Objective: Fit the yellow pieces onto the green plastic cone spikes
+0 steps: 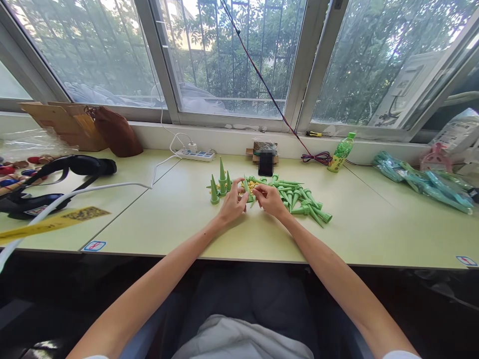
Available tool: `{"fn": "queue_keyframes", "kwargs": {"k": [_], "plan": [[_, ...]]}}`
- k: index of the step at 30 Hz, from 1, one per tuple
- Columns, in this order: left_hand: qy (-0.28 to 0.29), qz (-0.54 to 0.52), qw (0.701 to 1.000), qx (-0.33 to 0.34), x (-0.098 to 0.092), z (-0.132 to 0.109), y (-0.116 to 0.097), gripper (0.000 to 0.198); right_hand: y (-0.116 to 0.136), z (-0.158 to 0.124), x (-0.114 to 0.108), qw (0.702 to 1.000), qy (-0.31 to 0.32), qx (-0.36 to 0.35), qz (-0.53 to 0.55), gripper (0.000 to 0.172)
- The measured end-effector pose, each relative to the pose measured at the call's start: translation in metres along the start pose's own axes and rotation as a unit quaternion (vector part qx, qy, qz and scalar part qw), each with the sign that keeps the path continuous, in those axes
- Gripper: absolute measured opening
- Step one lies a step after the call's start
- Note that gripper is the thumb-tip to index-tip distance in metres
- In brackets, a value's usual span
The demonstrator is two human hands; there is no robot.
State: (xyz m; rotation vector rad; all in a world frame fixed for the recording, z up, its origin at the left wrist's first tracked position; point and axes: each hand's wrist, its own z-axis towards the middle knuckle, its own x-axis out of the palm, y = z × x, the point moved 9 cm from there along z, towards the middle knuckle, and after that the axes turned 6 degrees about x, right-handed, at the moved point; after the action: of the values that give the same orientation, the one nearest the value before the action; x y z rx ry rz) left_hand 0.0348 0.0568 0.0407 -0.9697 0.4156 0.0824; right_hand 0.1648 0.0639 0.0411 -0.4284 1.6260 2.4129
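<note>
My left hand point(232, 204) is curled around a green plastic spike point(246, 186), which stands nearly upright between thumb and fingers. Close against it, my right hand point(269, 200) has its fingertips pinched together; whatever they hold is too small to make out. Left of my hands, several green cone spikes point(223, 178) stand point up on the table. A loose heap of similar green spikes point(299, 197) lies on its side just right of my right hand. Small yellow pieces point(253, 184) are scattered behind my hands, partly covered by them.
On the pale table point(157, 224) a dark phone-like object point(266, 164) leans against a small box. A green-capped bottle point(341, 152) and coiled cable point(316, 158) stand behind the heap. A power strip point(197, 154), white cable point(112, 185) and black headset point(80, 167) are leftward.
</note>
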Motion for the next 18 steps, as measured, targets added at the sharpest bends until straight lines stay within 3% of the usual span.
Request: {"fn": "queue_keyframes", "kwargs": {"k": [8,18], "plan": [[-0.003,0.035,0.999,0.037,0.000,0.000,-0.001,0.057,-0.004,0.001,-0.002,1.000,-0.014,0.018,-0.009,0.032],[0.004,0.100,0.993,0.067,0.000,0.001,-0.013,0.017,-0.002,0.000,-0.004,0.999,-0.014,0.034,-0.008,0.030]]}}
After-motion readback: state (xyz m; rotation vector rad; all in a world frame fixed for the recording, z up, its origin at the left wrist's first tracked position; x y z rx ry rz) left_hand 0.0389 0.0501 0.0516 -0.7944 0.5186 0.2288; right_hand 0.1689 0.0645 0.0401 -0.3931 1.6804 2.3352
